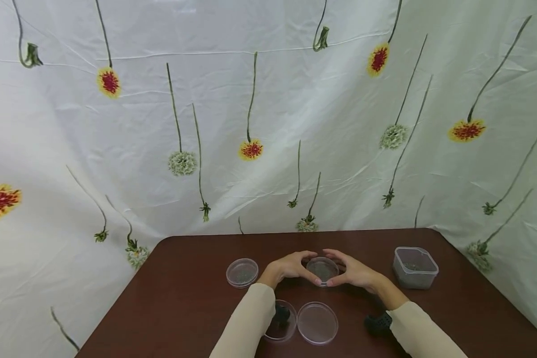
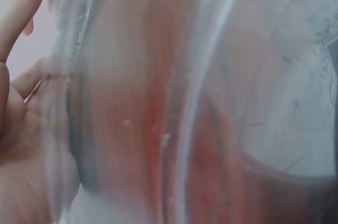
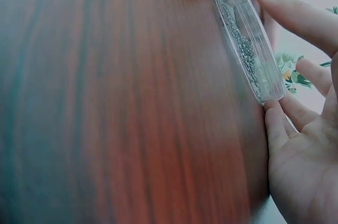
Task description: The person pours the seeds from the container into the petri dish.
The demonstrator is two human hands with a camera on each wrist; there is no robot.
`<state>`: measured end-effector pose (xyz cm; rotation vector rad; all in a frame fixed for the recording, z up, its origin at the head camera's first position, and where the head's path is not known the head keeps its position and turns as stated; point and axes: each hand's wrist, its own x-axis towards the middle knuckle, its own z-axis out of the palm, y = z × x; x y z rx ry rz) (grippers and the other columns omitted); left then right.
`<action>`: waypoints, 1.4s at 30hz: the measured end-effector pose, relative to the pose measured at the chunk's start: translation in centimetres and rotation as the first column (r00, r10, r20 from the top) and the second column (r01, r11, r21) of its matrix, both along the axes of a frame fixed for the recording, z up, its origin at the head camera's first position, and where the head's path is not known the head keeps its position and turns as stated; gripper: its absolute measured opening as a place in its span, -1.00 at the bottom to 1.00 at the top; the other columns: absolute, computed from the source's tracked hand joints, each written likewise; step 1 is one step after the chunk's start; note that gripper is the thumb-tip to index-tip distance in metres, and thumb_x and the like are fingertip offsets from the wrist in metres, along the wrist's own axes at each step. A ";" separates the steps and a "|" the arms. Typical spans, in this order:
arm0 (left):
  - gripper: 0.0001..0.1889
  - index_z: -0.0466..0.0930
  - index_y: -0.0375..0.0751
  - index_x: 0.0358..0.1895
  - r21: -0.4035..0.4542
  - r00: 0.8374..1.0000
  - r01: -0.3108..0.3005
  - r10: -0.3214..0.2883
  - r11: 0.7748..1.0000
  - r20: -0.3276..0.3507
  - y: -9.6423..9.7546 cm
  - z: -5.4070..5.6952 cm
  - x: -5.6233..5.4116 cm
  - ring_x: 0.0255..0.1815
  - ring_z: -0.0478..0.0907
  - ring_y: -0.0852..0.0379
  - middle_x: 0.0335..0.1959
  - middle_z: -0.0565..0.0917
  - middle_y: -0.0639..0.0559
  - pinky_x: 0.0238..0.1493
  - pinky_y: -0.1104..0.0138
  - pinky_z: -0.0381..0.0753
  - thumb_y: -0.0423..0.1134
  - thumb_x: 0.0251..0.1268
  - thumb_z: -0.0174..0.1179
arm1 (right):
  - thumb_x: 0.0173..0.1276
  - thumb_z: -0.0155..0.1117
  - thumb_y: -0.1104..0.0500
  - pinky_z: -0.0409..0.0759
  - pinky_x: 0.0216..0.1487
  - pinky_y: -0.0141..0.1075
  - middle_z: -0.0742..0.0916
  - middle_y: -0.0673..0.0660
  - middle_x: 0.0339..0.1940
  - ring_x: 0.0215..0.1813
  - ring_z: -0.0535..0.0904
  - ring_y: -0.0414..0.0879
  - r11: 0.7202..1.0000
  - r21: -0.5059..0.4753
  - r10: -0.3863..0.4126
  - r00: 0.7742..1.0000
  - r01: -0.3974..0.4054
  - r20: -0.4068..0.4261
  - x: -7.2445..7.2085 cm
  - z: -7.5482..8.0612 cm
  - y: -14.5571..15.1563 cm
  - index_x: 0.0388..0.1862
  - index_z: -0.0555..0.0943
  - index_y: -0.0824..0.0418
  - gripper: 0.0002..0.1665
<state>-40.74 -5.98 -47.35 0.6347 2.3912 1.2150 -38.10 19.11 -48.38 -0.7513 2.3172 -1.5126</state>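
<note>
Near the middle of the table, a clear round petri dish (image 1: 322, 269) sits between both hands. My left hand (image 1: 291, 266) curves round its left side, thumb in front and fingers behind. My right hand (image 1: 353, 271) grips the opposite side the same way. In the right wrist view, grey granules show inside the lidded petri dish (image 3: 245, 44), with fingers and thumb of the right hand (image 3: 306, 129) at its edge. The left wrist view has the left hand (image 2: 37, 145) at the dish, partly behind blurred clear plastic.
Another petri dish (image 1: 242, 272) lies left of the hands. Two clear round dish parts, one on the left (image 1: 279, 334) and one on the right (image 1: 317, 323), lie in front, the former partly under the left forearm. A clear plastic box (image 1: 415, 267) with grey contents stands on the table (image 1: 183, 298) at right.
</note>
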 end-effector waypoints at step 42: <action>0.02 0.22 -0.21 0.58 0.169 0.972 -0.133 0.161 0.977 -0.170 -10.3 2.6 11.9 0.53 0.23 -0.26 0.52 0.35 -0.20 0.44 -0.25 0.20 0.00 0.11 0.59 | 0.32 0.55 0.18 0.19 0.42 0.36 0.36 0.49 0.49 0.51 0.19 0.50 0.986 0.097 -0.108 0.963 0.136 -0.248 3.8 8.4 9.2 0.66 0.04 0.37 0.15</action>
